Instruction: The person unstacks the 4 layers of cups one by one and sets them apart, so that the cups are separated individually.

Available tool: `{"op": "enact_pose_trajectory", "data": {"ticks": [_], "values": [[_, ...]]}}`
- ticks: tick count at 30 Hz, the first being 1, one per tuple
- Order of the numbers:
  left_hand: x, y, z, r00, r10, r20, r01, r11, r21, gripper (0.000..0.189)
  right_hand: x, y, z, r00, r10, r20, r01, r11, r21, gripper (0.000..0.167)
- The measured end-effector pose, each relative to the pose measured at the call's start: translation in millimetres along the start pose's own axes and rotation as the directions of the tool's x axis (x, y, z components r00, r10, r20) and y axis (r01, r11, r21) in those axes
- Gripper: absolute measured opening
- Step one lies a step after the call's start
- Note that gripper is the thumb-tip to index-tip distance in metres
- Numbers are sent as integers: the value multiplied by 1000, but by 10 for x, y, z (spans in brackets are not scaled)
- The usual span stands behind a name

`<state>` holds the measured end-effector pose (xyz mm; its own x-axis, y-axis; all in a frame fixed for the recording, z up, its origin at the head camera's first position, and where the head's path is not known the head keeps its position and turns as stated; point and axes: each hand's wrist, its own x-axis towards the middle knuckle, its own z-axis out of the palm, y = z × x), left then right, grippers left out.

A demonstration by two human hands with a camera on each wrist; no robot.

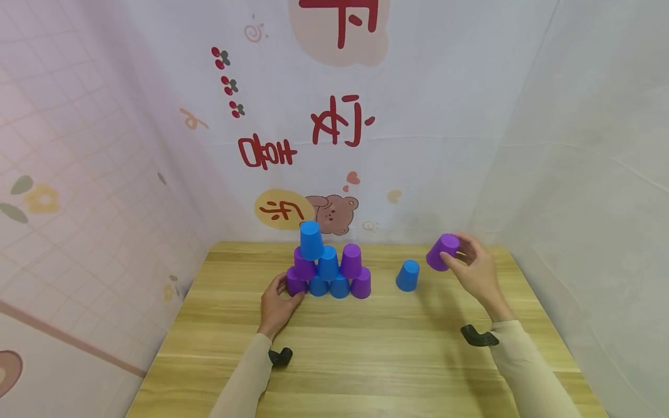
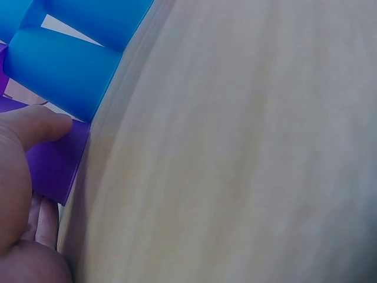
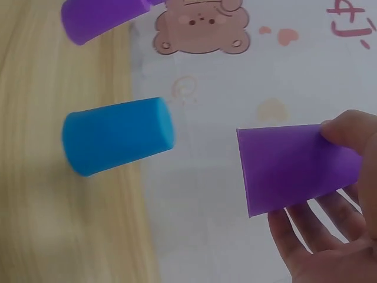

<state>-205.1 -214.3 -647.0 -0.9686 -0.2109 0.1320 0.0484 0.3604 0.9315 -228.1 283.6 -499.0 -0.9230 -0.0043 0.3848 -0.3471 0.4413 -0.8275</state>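
Two grips: toward the worktop's (image 1: 387, 360) far right corner, your right hand (image 1: 474, 271) holds a raised purple cup (image 3: 294, 168); your left hand (image 1: 277, 307) grips the pyramid's (image 1: 328, 264) lower-left purple cup (image 1: 295, 283). Level the first, barely pressing the second.

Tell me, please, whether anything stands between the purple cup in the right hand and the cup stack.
A lone upside-down blue cup stands on the table between the purple cup in the right hand and the cup stack. The purple cup is held off the table, so it could probably pass above.
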Motion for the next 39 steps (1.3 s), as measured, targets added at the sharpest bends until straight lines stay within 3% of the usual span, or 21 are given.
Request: {"op": "enact_pose_trajectory", "data": {"ticks": [24, 32, 39], "values": [[-13, 5, -4, 1000, 10, 4, -10, 1000, -1, 73, -197, 553, 238, 978, 182, 107, -176, 983, -58, 62], [-10, -17, 2, 1000, 20, -17, -20, 1000, 18, 73, -233, 656, 311, 971, 197, 138, -193, 980, -47, 63], [-12, -10, 6, 1000, 6, -3, -6, 1000, 13, 73, -256, 797, 359, 966, 210, 148, -197, 975, -99, 59]]}}
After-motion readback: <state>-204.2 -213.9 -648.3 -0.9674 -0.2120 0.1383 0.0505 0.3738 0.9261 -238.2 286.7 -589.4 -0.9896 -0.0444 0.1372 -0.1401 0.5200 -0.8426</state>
